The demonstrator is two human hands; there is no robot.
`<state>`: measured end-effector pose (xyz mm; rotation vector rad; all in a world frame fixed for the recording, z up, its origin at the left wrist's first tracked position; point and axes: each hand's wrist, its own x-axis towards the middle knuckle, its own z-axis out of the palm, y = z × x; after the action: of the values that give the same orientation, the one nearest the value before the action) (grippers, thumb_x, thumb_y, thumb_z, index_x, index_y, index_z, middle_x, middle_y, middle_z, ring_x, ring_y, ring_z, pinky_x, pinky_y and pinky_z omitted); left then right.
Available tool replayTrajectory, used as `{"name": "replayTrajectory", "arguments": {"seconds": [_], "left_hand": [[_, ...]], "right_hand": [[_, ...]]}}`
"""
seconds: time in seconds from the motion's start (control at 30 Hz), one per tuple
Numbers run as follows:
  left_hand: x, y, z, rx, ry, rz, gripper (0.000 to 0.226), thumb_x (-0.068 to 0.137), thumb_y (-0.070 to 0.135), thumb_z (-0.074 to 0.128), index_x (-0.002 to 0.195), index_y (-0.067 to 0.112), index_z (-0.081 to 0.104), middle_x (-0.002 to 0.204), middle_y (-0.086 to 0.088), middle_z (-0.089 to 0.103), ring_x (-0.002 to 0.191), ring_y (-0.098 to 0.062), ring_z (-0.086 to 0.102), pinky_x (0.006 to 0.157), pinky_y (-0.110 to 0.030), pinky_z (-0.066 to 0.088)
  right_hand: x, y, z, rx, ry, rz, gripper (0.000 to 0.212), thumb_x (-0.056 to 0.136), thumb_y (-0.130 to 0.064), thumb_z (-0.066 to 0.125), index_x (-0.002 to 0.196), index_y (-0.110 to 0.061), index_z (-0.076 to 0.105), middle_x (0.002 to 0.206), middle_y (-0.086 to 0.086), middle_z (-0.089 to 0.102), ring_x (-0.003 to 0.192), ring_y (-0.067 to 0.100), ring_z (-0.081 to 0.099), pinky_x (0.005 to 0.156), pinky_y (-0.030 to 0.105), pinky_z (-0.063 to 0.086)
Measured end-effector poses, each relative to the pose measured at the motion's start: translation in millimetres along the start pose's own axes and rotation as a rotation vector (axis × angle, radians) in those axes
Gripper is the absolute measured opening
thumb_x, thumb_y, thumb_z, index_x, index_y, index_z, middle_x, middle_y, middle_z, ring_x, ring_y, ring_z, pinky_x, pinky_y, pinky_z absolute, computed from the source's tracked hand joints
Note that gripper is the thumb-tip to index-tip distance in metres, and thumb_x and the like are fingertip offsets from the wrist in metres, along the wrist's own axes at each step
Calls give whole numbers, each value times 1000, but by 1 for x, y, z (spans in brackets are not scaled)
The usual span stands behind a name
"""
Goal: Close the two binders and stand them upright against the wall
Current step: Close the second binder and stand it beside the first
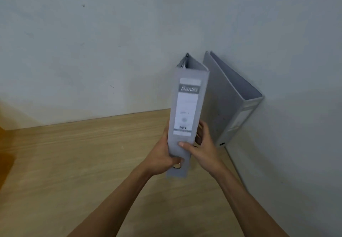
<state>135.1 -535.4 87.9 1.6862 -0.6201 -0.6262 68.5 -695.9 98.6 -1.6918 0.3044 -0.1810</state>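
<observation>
A closed grey binder (187, 105) with a white spine label is held upright, its spine facing me, above the wooden table. My left hand (162, 155) grips its lower left side, thumb near the metal finger ring. My right hand (201, 144) grips its lower right side, thumb across the spine. A second grey binder (231, 98) stands closed and upright in the corner, against the right wall, just right of the held one and apart from it.
The wooden table (83, 162) meets a pale back wall (92, 51) and a pale right wall (296, 144). An orange-brown surface (4, 144) shows at the left edge.
</observation>
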Motion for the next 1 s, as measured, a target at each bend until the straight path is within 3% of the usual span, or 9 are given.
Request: {"name": "replayTrajectory", "arguments": {"seconds": [0.13,0.27,0.33,0.43,0.53,0.7,0.77,0.9,1.0], "left_hand": [[12,-9,19,55,68,-2,101,79,-14,67,154,31,16,133,25,51,117,18,55,83,-12,54],[23,-16,34,65,57,-3,102,85,-1,72,160,29,10,137,27,49,121,20,50,86,-10,52],[28,-18,42,91,19,3,107,84,8,76,161,26,3,143,17,49,126,14,50,91,-8,49],[40,-22,50,121,-25,-9,120,78,19,83,161,21,-3,152,0,45,135,-7,49,101,-14,49],[54,-25,57,161,-33,-20,126,76,22,84,160,21,-9,153,-1,44,137,-14,49,101,-15,49],[77,-21,69,187,5,-23,131,78,21,83,158,25,-22,157,-2,41,139,-17,47,112,-39,45],[86,-19,72,189,11,-31,132,79,20,83,157,24,-22,158,-3,40,140,-17,45,113,-39,44],[104,-16,77,178,33,-57,131,78,17,84,158,28,-19,152,6,40,136,-13,44,112,-40,44],[115,-17,80,174,67,-72,130,77,14,84,159,28,-16,151,6,41,139,-19,44,112,-43,44]], "right_hand": [[-1,18,-18,-105,1,25,83,74,-18,85,142,-38,42,146,-15,54,135,2,52,109,38,50],[-13,36,-34,-147,58,57,74,80,-20,82,143,-38,49,139,-19,61,127,-2,58,100,26,53],[-18,46,-39,-189,108,82,67,81,-17,82,140,-33,56,127,-17,69,119,2,64,93,23,56],[-24,55,-44,-270,170,105,52,81,-14,81,126,-35,65,111,-18,73,101,9,71,78,19,58],[-20,55,-48,-311,242,104,46,82,-11,79,123,-30,68,108,-12,71,85,7,69,72,25,57],[-6,50,-60,-247,340,158,37,85,0,74,120,-12,69,102,0,71,76,-18,64,65,0,47],[-2,48,-65,-242,361,171,33,87,-2,72,119,-10,68,103,0,72,77,-13,66,66,-2,45],[7,49,-75,-206,424,199,27,93,-8,67,120,-12,67,107,0,72,97,14,70,68,0,46],[14,50,-80,-168,451,221,28,95,-8,63,122,-13,67,111,2,72,99,14,68,73,8,49]]}}
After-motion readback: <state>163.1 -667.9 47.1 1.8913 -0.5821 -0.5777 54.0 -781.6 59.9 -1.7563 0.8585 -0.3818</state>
